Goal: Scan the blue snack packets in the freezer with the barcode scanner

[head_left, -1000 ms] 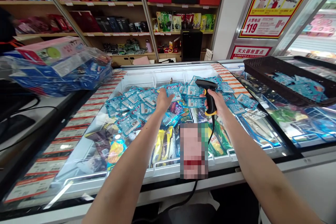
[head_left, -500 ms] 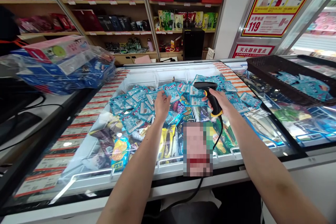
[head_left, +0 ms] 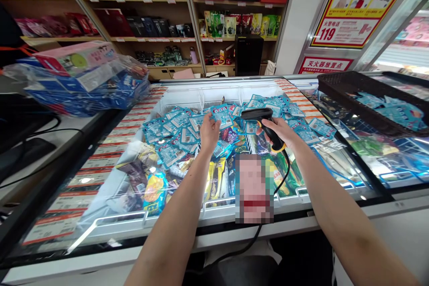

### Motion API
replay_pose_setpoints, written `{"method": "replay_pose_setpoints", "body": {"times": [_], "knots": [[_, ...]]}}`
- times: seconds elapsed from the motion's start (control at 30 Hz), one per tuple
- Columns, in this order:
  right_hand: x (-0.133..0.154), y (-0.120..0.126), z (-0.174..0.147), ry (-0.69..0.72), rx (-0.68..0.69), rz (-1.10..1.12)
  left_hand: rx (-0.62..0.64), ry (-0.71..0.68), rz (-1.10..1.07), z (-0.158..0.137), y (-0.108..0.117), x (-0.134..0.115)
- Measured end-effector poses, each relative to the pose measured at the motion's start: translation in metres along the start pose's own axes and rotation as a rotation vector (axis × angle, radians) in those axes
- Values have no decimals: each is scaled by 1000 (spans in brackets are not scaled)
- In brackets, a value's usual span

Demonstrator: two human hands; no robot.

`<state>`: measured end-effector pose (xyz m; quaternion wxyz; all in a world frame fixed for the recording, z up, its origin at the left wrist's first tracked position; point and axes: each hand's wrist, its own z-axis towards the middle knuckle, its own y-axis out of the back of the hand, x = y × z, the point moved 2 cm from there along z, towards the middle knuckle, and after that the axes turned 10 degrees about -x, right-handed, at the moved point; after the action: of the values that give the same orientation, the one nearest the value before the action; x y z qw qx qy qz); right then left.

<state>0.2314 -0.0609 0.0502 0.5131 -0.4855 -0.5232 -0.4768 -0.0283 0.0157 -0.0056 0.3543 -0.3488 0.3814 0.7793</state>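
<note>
My right hand (head_left: 279, 132) is closed round the handle of a black and yellow barcode scanner (head_left: 259, 115). Its head points left, towards a small blue packet (head_left: 222, 116). Fingers and thumb of my left hand (head_left: 209, 132) pinch that packet by its left edge, and its printed side faces up. Many more blue packets (head_left: 176, 123) lie spread over the glass top of the freezer (head_left: 134, 174), on both sides of my hands. The scanner's cable (head_left: 286, 167) hangs from the handle and runs down over the freezer's front edge.
A dark basket (head_left: 348, 91) with blue packets stands on the right. At left, plastic-wrapped boxes (head_left: 90, 80) sit beside the freezer. A blurred-out rectangle (head_left: 254, 187) covers the front middle. Shelves (head_left: 140, 40) of goods line the back, with a black box (head_left: 248, 55) before them.
The scanner has tipped and shifted slightly left, its head nearer the packet in my left hand. Both grips stay the same. The whole view has shifted a little.
</note>
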Motion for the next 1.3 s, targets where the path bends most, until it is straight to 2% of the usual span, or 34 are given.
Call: {"method": "replay_pose_setpoints", "body": {"times": [0.73,0.9,1.0,1.13,1.3], "knots": [[-3,2,1,20,19,-32,-8,-12,59,0,4,-9],[-7,4,5,3,-30,-11,-28,-34,105,-3,7,-15],[-11,8,8,-5,-109,3,-49,-92,174,-7,8,-22],[-18,14,13,14,-189,51,-2,-178,274,-13,8,-35],[-21,17,16,38,-208,92,12,-201,434,-14,13,-46]]}}
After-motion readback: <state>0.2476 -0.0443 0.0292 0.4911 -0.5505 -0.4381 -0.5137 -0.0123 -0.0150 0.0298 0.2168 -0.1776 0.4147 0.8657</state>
